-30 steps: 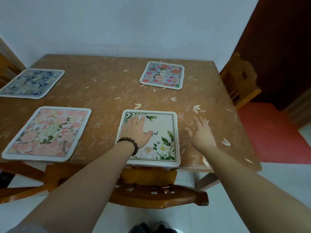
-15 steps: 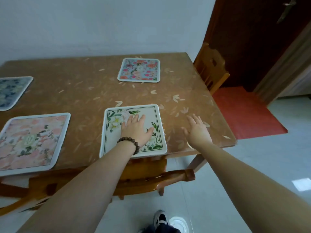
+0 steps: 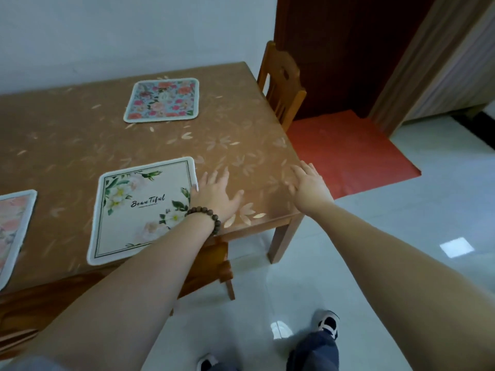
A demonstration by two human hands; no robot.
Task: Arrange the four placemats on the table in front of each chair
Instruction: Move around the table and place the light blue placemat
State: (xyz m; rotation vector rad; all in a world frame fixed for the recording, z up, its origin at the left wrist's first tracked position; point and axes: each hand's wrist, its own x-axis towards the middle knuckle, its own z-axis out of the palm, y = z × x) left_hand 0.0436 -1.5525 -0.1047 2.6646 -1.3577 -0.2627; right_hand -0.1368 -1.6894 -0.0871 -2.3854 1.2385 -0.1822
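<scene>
at the table's (image 3: 235,135) near edge, the white placemat (image 3: 142,210) reading "beautiful" in script lies flat, its front border reaching that edge above a tucked-in chair (image 3: 214,263), with a pink floral placemat (image 3: 13,226) cut off further left along it. the left hand (image 3: 217,196) rests flat, fingers spread and holding nothing, just off the mat's right border, and the right hand (image 3: 308,187) hovers with straight fingers over the near right corner, bare cloth between them. toward the far edge lies a blue floral placemat (image 3: 162,100), with a chair (image 3: 281,84) at the right edge.
</scene>
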